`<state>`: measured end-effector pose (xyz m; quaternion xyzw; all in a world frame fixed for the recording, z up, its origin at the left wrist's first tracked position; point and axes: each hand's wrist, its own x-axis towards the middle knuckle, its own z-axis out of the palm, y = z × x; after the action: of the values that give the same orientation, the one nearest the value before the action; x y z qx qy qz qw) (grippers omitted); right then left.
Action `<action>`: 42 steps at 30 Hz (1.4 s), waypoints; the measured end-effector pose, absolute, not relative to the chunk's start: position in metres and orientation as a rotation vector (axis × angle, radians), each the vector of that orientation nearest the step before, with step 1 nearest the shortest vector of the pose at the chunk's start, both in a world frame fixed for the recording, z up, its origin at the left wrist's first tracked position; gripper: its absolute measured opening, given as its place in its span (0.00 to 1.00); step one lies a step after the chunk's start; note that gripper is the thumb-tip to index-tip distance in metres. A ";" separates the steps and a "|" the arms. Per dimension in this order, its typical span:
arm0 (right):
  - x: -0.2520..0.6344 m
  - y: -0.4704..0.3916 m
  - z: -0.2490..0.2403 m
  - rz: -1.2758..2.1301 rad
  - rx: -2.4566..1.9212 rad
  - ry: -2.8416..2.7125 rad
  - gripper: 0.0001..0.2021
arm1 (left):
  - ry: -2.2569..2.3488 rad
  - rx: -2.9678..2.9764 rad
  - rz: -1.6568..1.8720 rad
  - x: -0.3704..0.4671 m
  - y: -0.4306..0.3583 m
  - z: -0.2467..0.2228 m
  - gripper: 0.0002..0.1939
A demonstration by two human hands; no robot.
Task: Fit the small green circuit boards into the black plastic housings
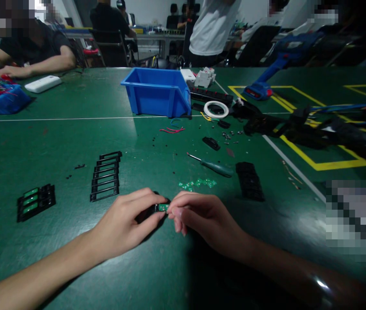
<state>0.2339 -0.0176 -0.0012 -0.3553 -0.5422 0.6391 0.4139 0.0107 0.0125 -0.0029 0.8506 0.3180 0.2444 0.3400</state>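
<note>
A green table (63, 146) bears a blue bin (153, 100) and a screwdriver (215, 167).

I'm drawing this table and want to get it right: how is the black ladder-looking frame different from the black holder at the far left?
The ladder-looking frame has gaps between its bars where the table shows through; the holder looks mostly filled in.
The holder has three green pieces in it; the frame has none.
The frame stretches longer up the picture; the holder is shorter.
Both are black and lie on the green table.
</note>
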 end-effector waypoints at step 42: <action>0.236 -0.019 -0.002 1.558 -0.938 -1.338 0.08 | 0.818 2.190 0.681 0.010 0.010 -0.001 0.12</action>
<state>0.2360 -0.0189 -0.0020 -0.3756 -0.5356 0.6237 0.4278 0.0103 0.0100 -0.0007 0.8438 0.3150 0.2625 0.3461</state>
